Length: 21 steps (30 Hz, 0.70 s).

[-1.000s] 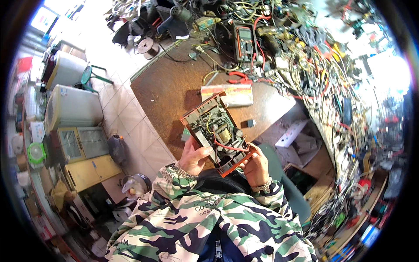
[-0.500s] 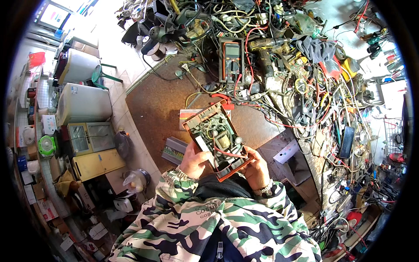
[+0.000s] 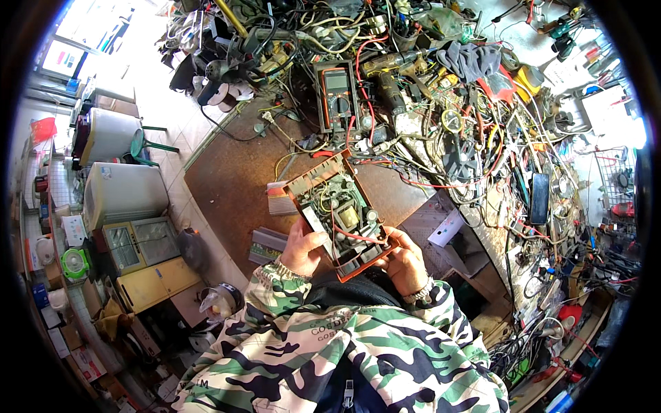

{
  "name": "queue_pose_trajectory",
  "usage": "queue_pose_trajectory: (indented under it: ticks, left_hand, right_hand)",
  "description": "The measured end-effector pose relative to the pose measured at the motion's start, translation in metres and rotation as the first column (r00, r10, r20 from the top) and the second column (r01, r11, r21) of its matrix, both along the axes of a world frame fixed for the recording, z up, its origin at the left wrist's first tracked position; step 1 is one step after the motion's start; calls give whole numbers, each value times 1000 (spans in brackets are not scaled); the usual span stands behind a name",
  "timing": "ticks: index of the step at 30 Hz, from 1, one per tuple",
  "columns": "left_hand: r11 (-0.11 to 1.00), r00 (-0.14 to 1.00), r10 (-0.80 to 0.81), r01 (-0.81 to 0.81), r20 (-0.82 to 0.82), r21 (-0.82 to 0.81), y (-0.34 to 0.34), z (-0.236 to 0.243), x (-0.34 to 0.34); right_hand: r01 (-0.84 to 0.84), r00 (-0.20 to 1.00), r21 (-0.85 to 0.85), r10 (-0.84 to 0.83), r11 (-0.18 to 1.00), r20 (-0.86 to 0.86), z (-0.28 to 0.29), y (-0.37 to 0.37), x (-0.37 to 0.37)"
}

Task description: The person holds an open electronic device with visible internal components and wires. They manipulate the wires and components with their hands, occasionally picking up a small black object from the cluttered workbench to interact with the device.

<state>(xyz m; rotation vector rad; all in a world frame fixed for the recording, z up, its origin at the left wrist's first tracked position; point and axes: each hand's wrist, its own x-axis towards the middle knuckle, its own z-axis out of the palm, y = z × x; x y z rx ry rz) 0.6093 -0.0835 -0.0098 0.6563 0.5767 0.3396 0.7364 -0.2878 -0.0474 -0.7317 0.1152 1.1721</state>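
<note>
An open orange-cased electronic device (image 3: 339, 213) is tilted over the workbench (image 3: 227, 168), its board, yellow-wound component and red and yellow wires exposed. My left hand (image 3: 301, 249) grips its left side, thumb bent over the edge, while my right hand (image 3: 406, 261) holds the lower right corner near a red wire. Just behind the device lie a striped rectangular item (image 3: 279, 201) and red-handled pliers (image 3: 320, 155). A silver finned metal case (image 3: 268, 246) is left of my left hand. A multimeter (image 3: 337, 96) rests farther back.
Cables, tools, a cordless drill (image 3: 379, 69) and a dark phone-like slab (image 3: 540, 199) crowd the back and right. At left stand white appliances (image 3: 124, 193), a yellow cabinet (image 3: 155, 279) and a green stool (image 3: 138, 144). An open compartment (image 3: 447, 234) shows below the bench's right side.
The head view has shifted, bringing more of the cluttered bench and the silver case into sight. Both hands still hold the device, at about the same place and tilt.
</note>
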Motion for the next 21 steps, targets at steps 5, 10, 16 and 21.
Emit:
queue_pose_trajectory:
  ticks: [5, 10, 16, 21]
  left_hand:
    - [998, 998, -55, 54, -13, -12, 4, -4, -17]
    - [994, 996, -80, 82, 29, -66, -2, -13, -21]
    - [984, 989, -141, 144, 33, -102, -10, -14, -6]
    - [987, 989, -141, 143, 37, -71, -20, -13, 23]
  right_hand:
    - [42, 999, 18, -43, 999, 21, 4, -4, -18]
    - [62, 993, -14, -60, 998, 105, 15, -14, -31]
    - [117, 988, -29, -114, 993, 100, 14, -29, -28]
    - [121, 988, -19, -118, 993, 95, 15, -39, 1]
